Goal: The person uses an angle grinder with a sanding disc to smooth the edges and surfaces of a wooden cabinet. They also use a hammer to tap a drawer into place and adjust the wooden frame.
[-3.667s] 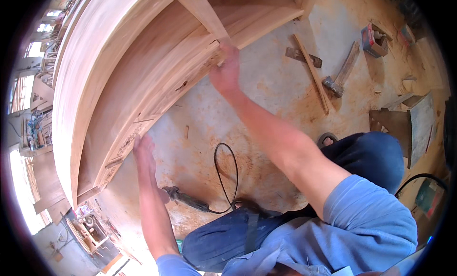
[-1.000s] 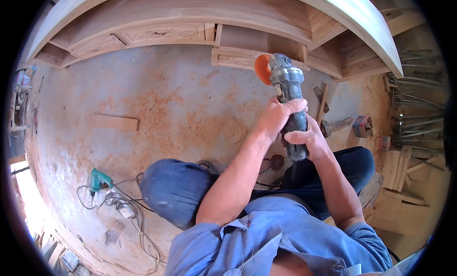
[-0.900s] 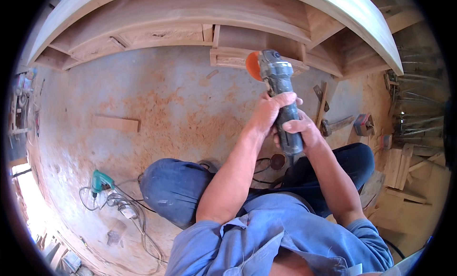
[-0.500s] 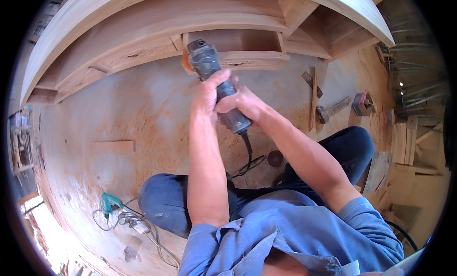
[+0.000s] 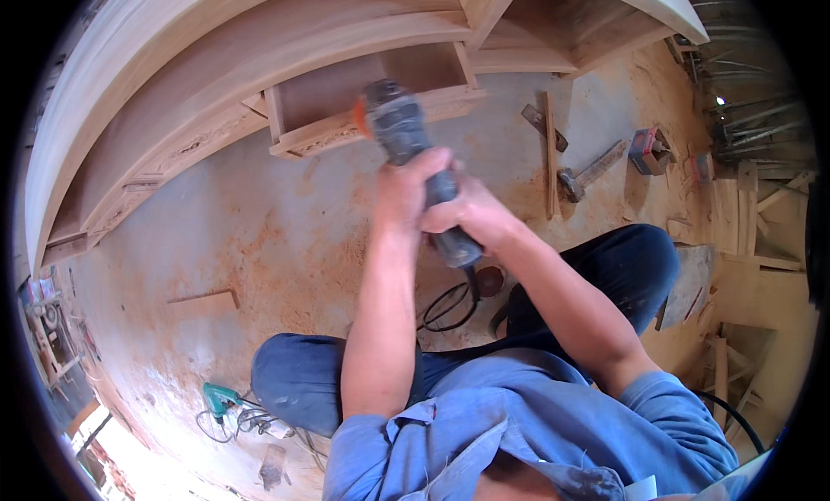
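Both my hands are wrapped round an angle grinder [image 5: 400, 125], a dark grey tool with an orange disc at its head. My left hand [image 5: 406, 185] grips the body nearer the head; my right hand [image 5: 471, 209] closes round it further back. From the rear end a black cord loops down to the floor. Beyond the grinder, an open wooden drawer [image 5: 290, 99] with a carved front juts from a long wooden cabinet [image 5: 199, 69]. The grinder's head overlaps the drawer front in view; whether the disc touches the wood I cannot tell.
A hammer [image 5: 592, 171], a thin wooden strip [image 5: 551, 155] and a small box [image 5: 648, 151] lie on the floor to the right. At the lower left are a green power drill [image 5: 220, 399] and its tangled cord. A flat board [image 5: 203, 304] lies left of my knee.
Both hands and the grinder have shifted right and slightly nearer to me. The view has turned, so the cabinet and drawer sit further left in the picture.
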### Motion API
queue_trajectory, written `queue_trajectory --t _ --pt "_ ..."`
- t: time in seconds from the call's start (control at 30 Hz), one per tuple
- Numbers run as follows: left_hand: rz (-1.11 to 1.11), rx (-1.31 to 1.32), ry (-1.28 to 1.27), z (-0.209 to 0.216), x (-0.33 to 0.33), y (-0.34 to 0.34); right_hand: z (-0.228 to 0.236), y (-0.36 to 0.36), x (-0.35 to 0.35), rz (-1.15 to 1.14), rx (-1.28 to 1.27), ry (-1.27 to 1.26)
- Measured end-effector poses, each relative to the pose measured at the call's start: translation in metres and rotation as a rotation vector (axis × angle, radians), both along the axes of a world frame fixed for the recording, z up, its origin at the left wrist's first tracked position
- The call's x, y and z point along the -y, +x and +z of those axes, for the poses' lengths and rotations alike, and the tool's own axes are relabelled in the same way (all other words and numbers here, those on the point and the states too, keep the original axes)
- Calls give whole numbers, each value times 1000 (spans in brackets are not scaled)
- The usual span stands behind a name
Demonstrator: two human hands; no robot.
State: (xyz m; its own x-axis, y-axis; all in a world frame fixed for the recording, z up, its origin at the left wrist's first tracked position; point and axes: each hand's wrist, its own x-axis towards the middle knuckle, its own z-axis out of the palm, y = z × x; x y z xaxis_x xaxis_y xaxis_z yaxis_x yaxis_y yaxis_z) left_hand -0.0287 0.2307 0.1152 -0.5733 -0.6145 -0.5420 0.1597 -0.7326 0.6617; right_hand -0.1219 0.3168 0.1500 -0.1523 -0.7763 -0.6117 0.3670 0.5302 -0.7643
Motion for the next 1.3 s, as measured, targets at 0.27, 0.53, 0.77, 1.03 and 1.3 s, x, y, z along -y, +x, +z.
queue_trajectory --t 0.27,0.53,0.77,1.03,1.3 --pt "-15 36 -34 -5 1 -5 -3 -4 1 5 -46 8" --pt "166 108 52 9 11 22 -2 10 26 145 -20 -46" --pt "-88 118 -39 6 -15 -37 2 -33 -20 -2 -84 32" --pt "28 101 27 4 -24 -23 0 -31 -20 103 -145 38" --pt "-120 57 42 -6 -30 -53 3 -49 -38 -84 -108 -5"
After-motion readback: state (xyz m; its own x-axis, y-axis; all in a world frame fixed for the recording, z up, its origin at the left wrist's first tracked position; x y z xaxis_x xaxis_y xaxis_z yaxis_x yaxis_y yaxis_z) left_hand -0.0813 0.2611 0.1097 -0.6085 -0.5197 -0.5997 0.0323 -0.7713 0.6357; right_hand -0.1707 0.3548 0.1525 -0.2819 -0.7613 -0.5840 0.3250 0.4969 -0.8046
